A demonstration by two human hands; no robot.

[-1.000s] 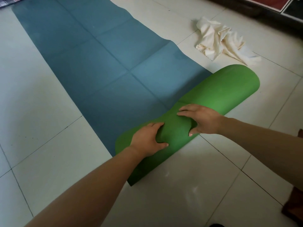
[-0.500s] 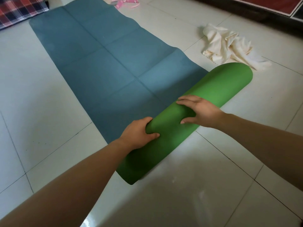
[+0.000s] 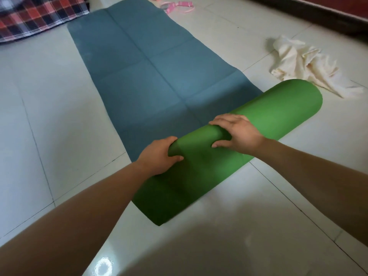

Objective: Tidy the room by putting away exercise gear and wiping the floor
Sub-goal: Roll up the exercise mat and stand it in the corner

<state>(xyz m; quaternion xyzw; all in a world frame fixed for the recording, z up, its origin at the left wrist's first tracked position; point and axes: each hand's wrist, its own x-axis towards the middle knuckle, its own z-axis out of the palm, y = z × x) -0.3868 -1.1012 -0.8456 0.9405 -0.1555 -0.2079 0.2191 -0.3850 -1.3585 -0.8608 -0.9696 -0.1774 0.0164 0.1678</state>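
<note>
Both hands, left hand (image 3: 159, 154) and right hand (image 3: 239, 134), clenched round the mat (image 3: 278, 108): soft, light, springy; grip mid-roll.

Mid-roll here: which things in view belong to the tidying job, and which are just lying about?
Belongs to the job:
yoga mat, being rolled by left hand and right hand
white cloth
pink strap

Just lying about:
plaid fabric
</note>
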